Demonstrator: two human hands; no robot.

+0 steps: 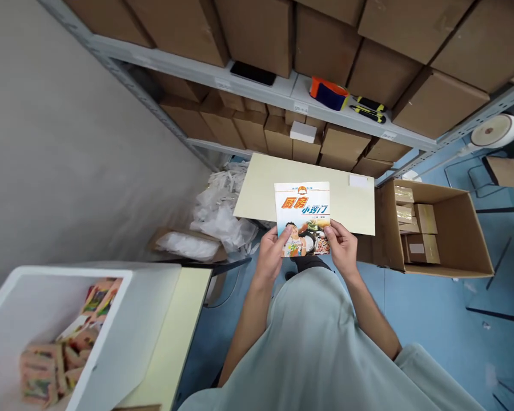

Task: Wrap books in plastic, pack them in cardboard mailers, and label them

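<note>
Leftmost, a white box (149, 308) stands well apart from the left hand (270, 252), whose grip is closed on the lower left of a booklet (302, 197). Pinched low at both sides, seemingly to leave its cover readable, the booklet overlaps the near edge of the tabletop (259, 188) in view. The right hand (344, 248) likewise grips it, with sideways room before the open carton (460, 228).

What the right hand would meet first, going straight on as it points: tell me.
The right hand holds the booklet; beyond that, the pale tabletop likely comes first, though one view leaves the height gap unclear.
</note>
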